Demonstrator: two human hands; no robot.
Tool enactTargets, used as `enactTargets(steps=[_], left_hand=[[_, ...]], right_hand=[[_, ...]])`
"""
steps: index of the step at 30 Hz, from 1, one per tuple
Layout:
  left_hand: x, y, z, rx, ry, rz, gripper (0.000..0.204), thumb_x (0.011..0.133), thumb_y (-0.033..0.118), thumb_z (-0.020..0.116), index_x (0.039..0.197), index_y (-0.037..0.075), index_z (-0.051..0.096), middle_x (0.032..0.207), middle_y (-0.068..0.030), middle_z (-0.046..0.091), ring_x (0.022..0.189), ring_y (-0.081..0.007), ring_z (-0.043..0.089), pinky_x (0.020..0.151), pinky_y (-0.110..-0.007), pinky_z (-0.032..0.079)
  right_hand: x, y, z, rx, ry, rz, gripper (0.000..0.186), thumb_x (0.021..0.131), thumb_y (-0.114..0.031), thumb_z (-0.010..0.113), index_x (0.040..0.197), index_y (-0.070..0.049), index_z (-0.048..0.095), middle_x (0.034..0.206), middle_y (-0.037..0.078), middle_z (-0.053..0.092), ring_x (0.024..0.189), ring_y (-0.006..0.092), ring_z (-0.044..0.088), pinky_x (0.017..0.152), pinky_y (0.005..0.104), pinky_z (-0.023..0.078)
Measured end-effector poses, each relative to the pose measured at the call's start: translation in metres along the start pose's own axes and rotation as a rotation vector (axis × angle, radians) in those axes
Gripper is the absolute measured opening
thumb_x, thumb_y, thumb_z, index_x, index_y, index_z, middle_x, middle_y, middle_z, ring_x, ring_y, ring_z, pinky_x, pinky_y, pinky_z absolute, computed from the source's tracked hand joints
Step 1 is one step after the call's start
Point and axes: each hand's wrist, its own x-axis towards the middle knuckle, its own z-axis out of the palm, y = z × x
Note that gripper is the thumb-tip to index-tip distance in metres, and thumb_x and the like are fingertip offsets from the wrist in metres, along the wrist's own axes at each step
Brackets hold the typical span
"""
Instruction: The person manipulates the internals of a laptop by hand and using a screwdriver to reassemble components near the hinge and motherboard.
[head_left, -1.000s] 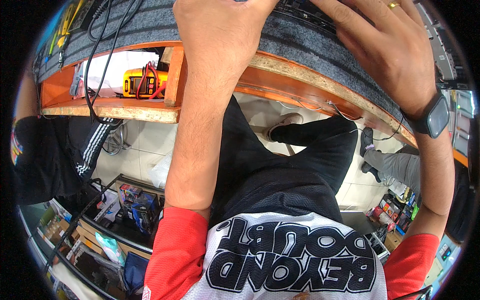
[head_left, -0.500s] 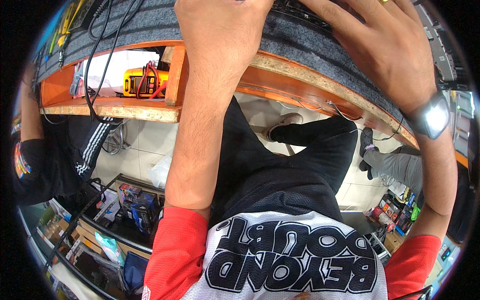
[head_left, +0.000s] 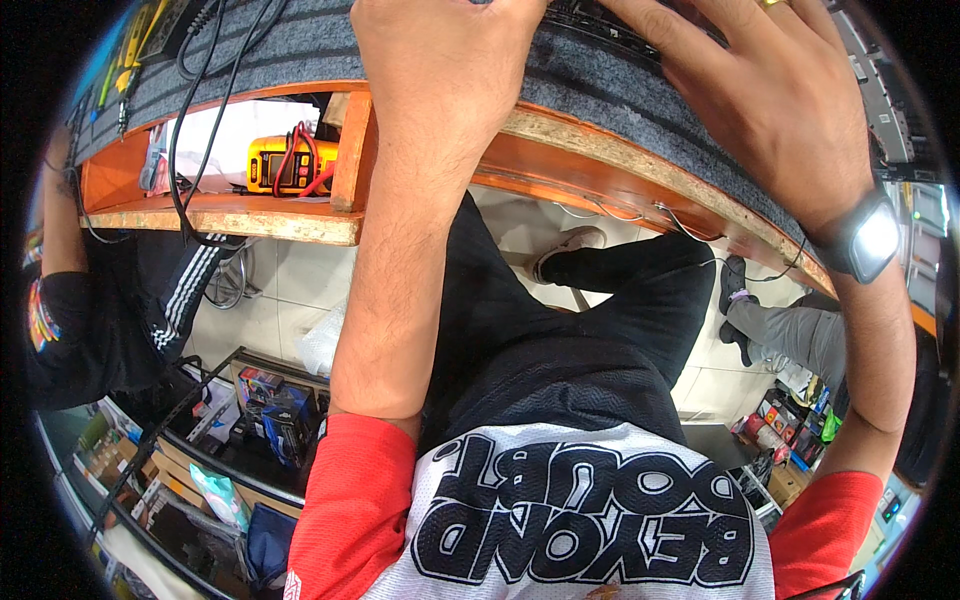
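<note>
Over the near edge of the grey-felted surface (head_left: 600, 85), left hand (head_left: 445, 70) and right hand (head_left: 775, 95) press flat and open on a dark, stiff-looking, probably fragile device (head_left: 600, 20).

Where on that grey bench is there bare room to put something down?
Bare grey mat lies between the black cables and the left hand. The shelf below is crowded by a yellow meter. Between left and right hand room is narrow.

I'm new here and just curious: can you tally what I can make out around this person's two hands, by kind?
Bare hands on the grey felt-covered bench top: 2 (left hand, right hand)
Black square-faced wristwatch: 1
Yellow handheld meter with red leads on the shelf below: 1
Gold finger ring: 1
Total: 5
</note>
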Motion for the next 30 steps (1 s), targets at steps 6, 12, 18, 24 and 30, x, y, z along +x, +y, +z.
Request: enactTargets(steps=[6,12,18,24,30], left_hand=[[0.0,-0.007,0.001,0.03,0.026,0.038,0.04,0.079,-0.008,0.079,0.106,0.006,0.052,0.091,-0.0004,0.06,0.082,-0.0074,0.058,0.07,-0.02,0.045],[-0.001,-0.01,-0.001,0.143,0.003,0.118,0.045,0.079,-0.002,0.082,0.111,0.007,0.052,0.093,-0.0005,0.06,0.088,-0.0086,0.057,0.075,-0.023,0.044],[0.0,-0.003,-0.004,0.219,-0.052,0.088,0.052,0.079,0.002,0.083,0.121,0.006,0.052,0.097,-0.0013,0.062,0.091,-0.0101,0.057,0.078,-0.024,0.043],[0.003,0.005,-0.004,0.187,-0.101,-0.006,0.045,0.08,0.004,0.083,0.119,0.001,0.063,0.093,-0.0024,0.067,0.085,-0.0108,0.06,0.072,-0.025,0.048],[0.006,0.008,-0.006,0.105,-0.146,-0.082,0.036,0.08,0.003,0.083,0.112,0.0,0.067,0.09,-0.0029,0.068,0.078,-0.0098,0.06,0.066,-0.024,0.049]], right_hand=[[0.002,0.004,-0.004,0.118,0.114,0.001,0.035,0.09,-0.02,0.063,0.123,-0.013,0.069,0.091,0.001,0.052,0.076,0.0139,0.052,0.074,0.0335,0.036],[-0.003,0.002,0.0,-0.074,0.064,-0.029,0.036,0.088,-0.02,0.064,0.123,-0.013,0.07,0.089,0.001,0.051,0.076,0.0138,0.052,0.073,0.0334,0.036],[-0.002,0.0,0.001,-0.016,0.009,0.023,0.039,0.084,-0.018,0.068,0.122,-0.013,0.071,0.089,0.0,0.051,0.076,0.0141,0.052,0.073,0.0338,0.036],[-0.002,-0.001,-0.001,-0.002,0.056,0.016,0.041,0.082,-0.017,0.07,0.122,-0.012,0.07,0.089,0.001,0.051,0.076,0.0144,0.052,0.072,0.0346,0.035],[-0.009,0.003,0.001,0.034,0.049,-0.008,0.045,0.081,-0.016,0.073,0.125,-0.012,0.068,0.091,0.001,0.052,0.077,0.0142,0.053,0.073,0.0353,0.035]])
